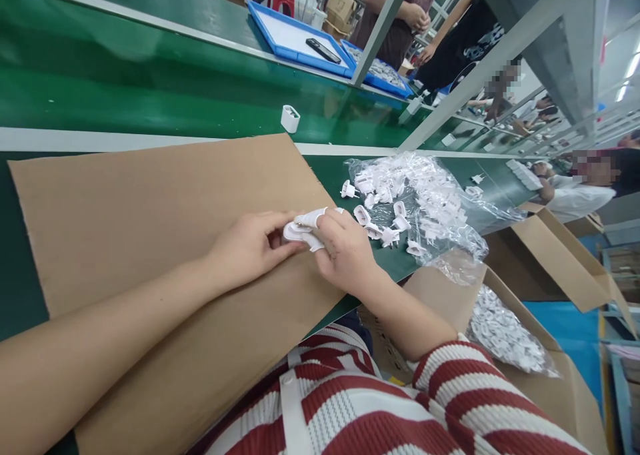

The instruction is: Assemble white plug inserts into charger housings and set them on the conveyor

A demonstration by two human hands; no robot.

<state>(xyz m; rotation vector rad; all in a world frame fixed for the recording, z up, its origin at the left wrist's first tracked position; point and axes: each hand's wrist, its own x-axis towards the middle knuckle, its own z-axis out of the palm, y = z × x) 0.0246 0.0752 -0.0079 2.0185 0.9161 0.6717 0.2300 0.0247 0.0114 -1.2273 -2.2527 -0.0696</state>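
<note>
My left hand (253, 245) pinches one end of a small white plastic plug piece (295, 231) above the cardboard sheet (165, 195). My right hand (349, 251) meets it from the other side, its fingers closed round the same white plastic. Whether this is one piece or two pressed together is hard to tell, since fingers cover much of it. Just beyond my right hand, loose white plug pieces (390, 236) lie beside a clear plastic bag (430, 201) full of similar ones.
A white adapter (290, 118) stands on the green conveyor belt (175, 88). Behind are blue trays (300, 41), one carrying a dark phone-like object (323, 50). At the right, an open carton (565, 375) contains another bag of white parts (510, 328). Other people work farther off.
</note>
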